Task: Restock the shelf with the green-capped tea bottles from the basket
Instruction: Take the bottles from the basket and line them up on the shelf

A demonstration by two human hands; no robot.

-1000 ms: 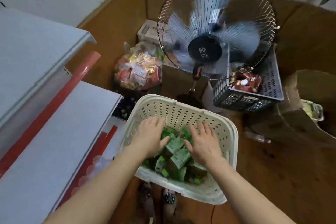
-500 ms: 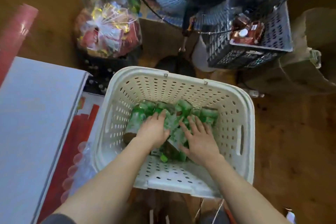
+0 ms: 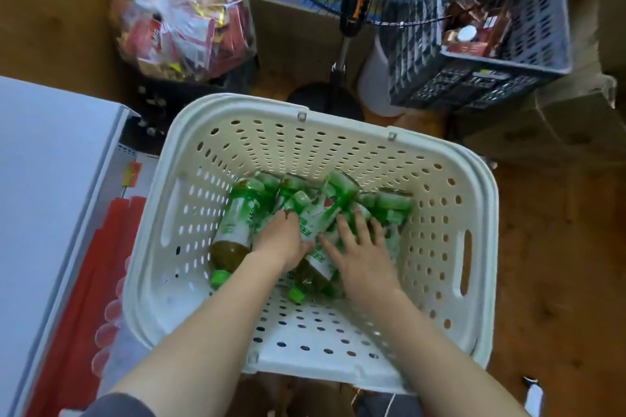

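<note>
Fan (image 3: pixel 342 44), crate (image 3: pixel 528 54), snack bag (image 3: pixel 183 20) crowd basket (image 3: pixel 474 186).

Inside the white basket (image 3: pixel 440 179), left hand (image 3: pixel 283 240) and right hand (image 3: pixel 364 256) press down onto the piled green-capped tea bottles (image 3: pixel 237 223).

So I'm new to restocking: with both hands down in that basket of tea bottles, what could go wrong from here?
The bottles lie jumbled and overlapping, so lifting one from under the left hand or right hand may roll its neighbours. The fan stands close behind the basket; a raised bottle could knock it.
</note>
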